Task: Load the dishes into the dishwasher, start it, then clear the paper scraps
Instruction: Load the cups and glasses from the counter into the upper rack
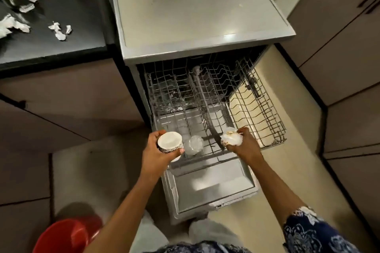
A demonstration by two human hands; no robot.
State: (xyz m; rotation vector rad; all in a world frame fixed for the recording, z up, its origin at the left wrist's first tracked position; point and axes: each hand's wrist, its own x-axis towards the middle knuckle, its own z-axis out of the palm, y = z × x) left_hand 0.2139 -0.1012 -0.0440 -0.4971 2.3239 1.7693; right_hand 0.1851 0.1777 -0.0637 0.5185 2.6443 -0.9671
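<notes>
The white piece point(229, 138) my right hand point(242, 146) clutched was too blurred to name. My left hand point(155, 152) had its fingers point(174, 153) wrapped round a patterned cup point(170, 141) — both at the front of the pulled-out dishwasher rack point(265, 117).

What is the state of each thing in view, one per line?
dishwasher door, open and lowered
rack, pulled out over the door
clear glass, in the rack
left hand, gripping a patterned cup
right hand, gripping a white dish
paper scraps, lying on the dark counter

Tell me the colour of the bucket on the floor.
The bucket is red; head view.
</notes>
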